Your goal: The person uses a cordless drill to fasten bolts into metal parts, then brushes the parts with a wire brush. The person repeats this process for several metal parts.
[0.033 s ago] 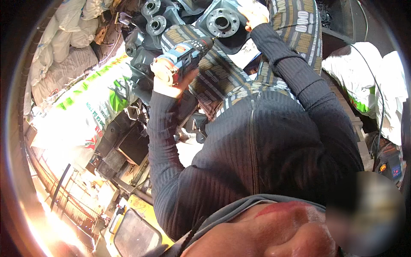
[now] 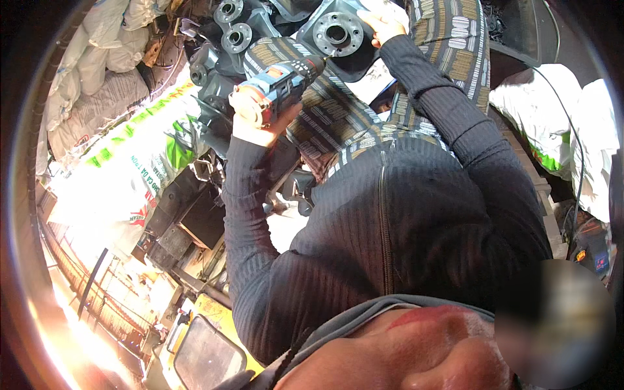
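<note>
My left hand is wrapped round the grip of a blue and black cordless drill with a reddish back end. The drill's nose points up and right, its tip close to the lower left rim of a round metal flange with small holes and a dark centre bore. That flange sits on a dark grey part resting at my legs. At the part's upper right edge, my right hand grips it, the fingers partly washed out by glare.
Similar grey parts with metal flanges are piled at the upper left. White sacks lie on the left, more white sacks on the right. A dark bin stands at the upper right, and a black cable hangs down there.
</note>
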Motion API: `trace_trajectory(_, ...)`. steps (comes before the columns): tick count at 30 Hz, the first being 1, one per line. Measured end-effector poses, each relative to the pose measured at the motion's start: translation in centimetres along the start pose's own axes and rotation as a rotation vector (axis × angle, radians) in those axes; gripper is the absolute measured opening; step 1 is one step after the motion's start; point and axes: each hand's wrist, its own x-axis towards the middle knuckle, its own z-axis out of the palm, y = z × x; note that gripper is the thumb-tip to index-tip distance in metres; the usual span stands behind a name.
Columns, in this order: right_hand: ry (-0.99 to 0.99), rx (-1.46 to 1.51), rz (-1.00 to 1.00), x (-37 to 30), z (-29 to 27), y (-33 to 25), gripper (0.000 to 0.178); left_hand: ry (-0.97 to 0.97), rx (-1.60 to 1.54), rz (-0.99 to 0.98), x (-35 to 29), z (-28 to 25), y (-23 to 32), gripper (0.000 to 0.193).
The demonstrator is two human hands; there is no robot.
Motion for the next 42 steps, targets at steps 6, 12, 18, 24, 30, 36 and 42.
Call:
trace_trajectory(6, -0.120, 0.053, 0.024, -0.5, 0.2, 0.3, 0.033, -0.096, 0.019, -0.038, 2.6, -0.6, 0.2, 0.052)
trace_trajectory(12, -0.104, 0.046, 0.058, 0.1, 0.6, 0.3, 0.032, -0.214, -0.078, -0.123, 4.9, -0.6, 2.3, 0.048)
trace_trajectory(18, -0.067, 0.069, 0.120, 0.2, 1.0, 1.0, 0.036, -0.238, 0.313, -0.069, 4.9, -0.2, 3.1, 0.039)
trace_trajectory(24, -0.121, 0.213, 0.049, 0.7, 1.3, 2.5, 0.033, -0.178, 0.454, 0.124, 4.3, -0.2, 2.7, 0.025)
trace_trajectory(30, -0.113, 0.185, 0.041, 0.6, 1.5, 3.2, 0.025, -0.170, 0.517, 0.153, 4.5, -0.2, 3.8, 0.023)
trace_trajectory(36, -0.053, 0.230, 0.053, 0.0, 2.0, 3.6, 0.028, -0.332, 0.211, -0.167, 5.3, 1.3, 2.8, 0.044)
trace_trajectory(42, -0.075, 0.185, 0.052, 0.2, 1.9, 3.0, 0.025, -0.349, 0.484, -0.174, 4.7, 1.3, 3.3, 0.041)
